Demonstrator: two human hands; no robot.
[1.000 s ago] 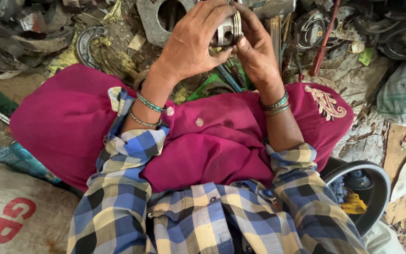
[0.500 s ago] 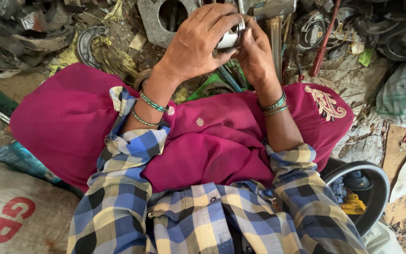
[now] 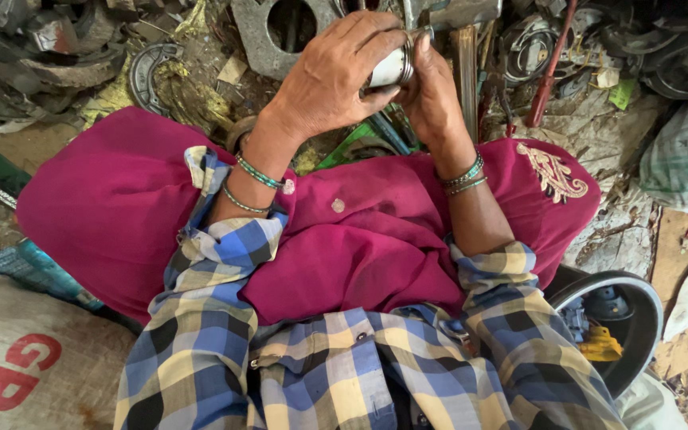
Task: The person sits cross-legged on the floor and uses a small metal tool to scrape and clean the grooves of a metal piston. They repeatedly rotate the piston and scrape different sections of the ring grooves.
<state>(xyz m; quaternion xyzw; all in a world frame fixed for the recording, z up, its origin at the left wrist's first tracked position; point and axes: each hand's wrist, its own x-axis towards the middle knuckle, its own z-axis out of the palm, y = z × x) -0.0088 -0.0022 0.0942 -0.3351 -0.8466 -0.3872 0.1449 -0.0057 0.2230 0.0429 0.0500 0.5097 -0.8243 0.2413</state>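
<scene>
While cupped over the lap, far from the body, held firm: metal ring (image 3: 392,68), left hand (image 3: 336,76) curled round it, right hand (image 3: 431,91) pinching its edge. Best kept steady above the scrap (image 3: 65,56).

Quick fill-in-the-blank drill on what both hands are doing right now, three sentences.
1. The left hand and right hand together grip one small shiny ____ cylinder.
2. Each wrist wears green ____.
3. The lap is covered by ____-coloured cloth.

Missing words: metal; bangles; magenta
</scene>
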